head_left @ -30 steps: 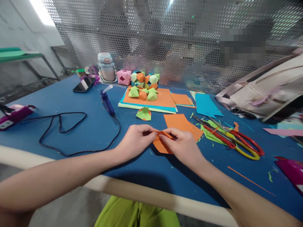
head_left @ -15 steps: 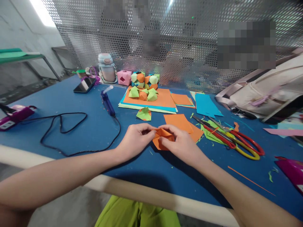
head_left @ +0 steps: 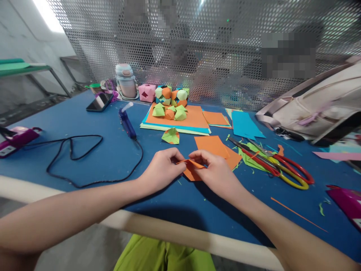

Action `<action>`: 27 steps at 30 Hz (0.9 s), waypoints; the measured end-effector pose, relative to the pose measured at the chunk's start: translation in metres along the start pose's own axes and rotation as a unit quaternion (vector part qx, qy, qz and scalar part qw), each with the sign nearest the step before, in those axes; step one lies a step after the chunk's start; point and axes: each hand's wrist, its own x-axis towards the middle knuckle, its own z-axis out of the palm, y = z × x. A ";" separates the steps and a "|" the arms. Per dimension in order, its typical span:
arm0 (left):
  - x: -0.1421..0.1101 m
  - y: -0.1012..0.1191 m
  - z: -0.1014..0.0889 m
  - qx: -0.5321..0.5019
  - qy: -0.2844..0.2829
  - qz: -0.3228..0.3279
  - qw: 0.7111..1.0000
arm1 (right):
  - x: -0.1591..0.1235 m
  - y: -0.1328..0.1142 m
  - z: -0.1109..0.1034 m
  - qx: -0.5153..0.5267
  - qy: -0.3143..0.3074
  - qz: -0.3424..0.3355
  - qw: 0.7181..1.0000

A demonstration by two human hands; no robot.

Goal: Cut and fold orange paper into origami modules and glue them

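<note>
Between my two hands is a piece of orange paper (head_left: 192, 173), partly folded, its upper edge creased over. My left hand (head_left: 165, 167) pinches its left side between thumb and fingers. On the right side my right hand (head_left: 216, 171) grips the same paper, thumb in front and fingers behind. Just beyond my hands lies a small folded green-and-orange paper piece (head_left: 170, 136). Flat orange sheets (head_left: 211, 145) rest behind my right hand. Part of the held paper is hidden by my fingers.
Two pairs of scissors (head_left: 278, 165) lie on green scraps to the right. A blue glue gun (head_left: 127, 123) with a looping black cord stands left. Behind are a paper stack (head_left: 194, 118) with folded pieces, a bottle (head_left: 126, 81), a phone (head_left: 100, 102) and a pale bag (head_left: 318, 101).
The top flap of the orange paper has been brought down toward me, so less of its inside shows. Both hands still hold it in nearly the same spot.
</note>
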 end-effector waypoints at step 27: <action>0.003 -0.005 0.003 -0.022 -0.030 -0.059 0.998 | 0.000 -0.002 -0.011 -0.126 -0.021 -0.182 0.975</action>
